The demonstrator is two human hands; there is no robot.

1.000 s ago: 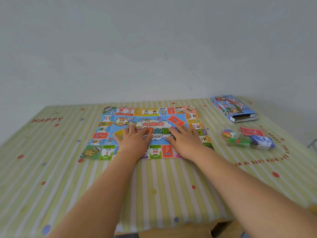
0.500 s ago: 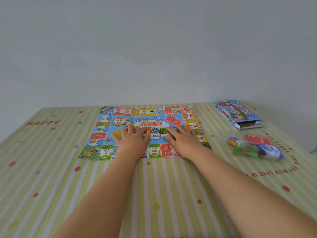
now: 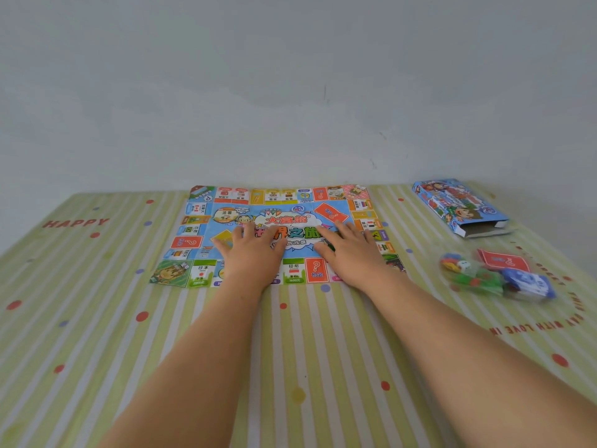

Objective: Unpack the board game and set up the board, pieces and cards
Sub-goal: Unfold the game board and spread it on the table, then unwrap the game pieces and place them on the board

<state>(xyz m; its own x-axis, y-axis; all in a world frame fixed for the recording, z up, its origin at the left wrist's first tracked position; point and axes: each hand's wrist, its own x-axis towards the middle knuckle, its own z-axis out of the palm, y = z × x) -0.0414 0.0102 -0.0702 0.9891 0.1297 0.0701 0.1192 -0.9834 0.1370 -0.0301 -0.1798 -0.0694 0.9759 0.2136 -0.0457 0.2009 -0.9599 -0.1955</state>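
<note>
Head view: a striped green cloth (image 3: 97, 318) with coloured dots covers the table under both forearms and runs past the fingertips to a pale wall (image 3: 290, 92). On it lies the board (image 3: 281, 197), unfolded and flat beneath both hands. Its printed squares show to the left of the left hand, to the right of the right hand and beyond the fingers. The left hand (image 3: 255, 253) lies palm down on the board, fingers straight and slightly spread, gripping nothing. The right hand (image 3: 352, 253) lies palm down just beside it with a strip of board between them, fingers straight and pointing away, also gripping nothing. Well to the right of the right hand and farther out sits the box (image 3: 458, 205), flat on the cloth, its open end towards the near side. Nearer, still right of that hand and apart from the board, lies a clear bag (image 3: 475, 279) of small coloured pieces. A blue pack (image 3: 529, 282) touches the bag's right side, and a red card deck (image 3: 502, 261) lies just behind them. A white die (image 3: 464, 266) shows inside the bag.
</note>
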